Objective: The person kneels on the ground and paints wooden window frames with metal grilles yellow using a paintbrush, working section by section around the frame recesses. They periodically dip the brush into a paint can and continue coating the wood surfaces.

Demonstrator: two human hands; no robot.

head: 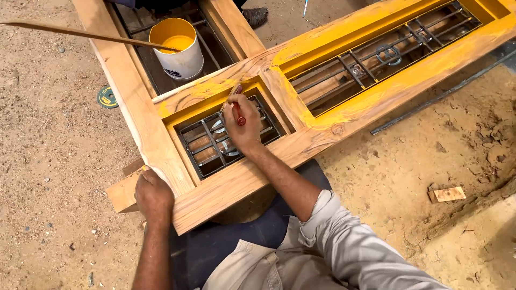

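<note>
Two hands busy. Left hand (153, 194) clamps the near corner of the big wooden frame with black metal grilles (215, 188), lying on sandy ground: heavy, stiff, take it by the rails. Right hand (242, 126) pinches a thin red-handled brush (235, 105) over the yellow-painted recess: light, likely wet paint.

Ground: loose sandy dirt (48, 161) with pebbles, brightly and evenly lit. On it lay a round green disc (107, 97) at left, a wood offcut (448, 194) at right, and a dark metal strip (441, 96) beyond.
</note>
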